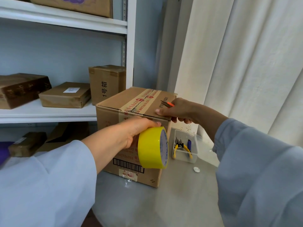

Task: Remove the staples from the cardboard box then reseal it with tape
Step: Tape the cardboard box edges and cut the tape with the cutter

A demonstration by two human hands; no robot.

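Note:
A brown cardboard box [114, 122] with printed tape along its closed top seam stands on a grey table [180, 194]. My left hand [129, 133] grips a yellow tape roll [153, 147] held against the box's front face, near the top edge. My right hand [182, 110] rests on the box's right top corner, thumb pressing on the top flap, fingers curled down the side. It also holds small pliers with an orange handle [167, 104], tips pointing across the box top.
A clear plastic bin [194, 154] right of the box holds yellow-handled pliers [183, 149] and a blue tool. A small silver disc [196, 169] lies on the table. White shelves [49, 114] at left carry several cardboard boxes. A white curtain [246, 63] hangs at right.

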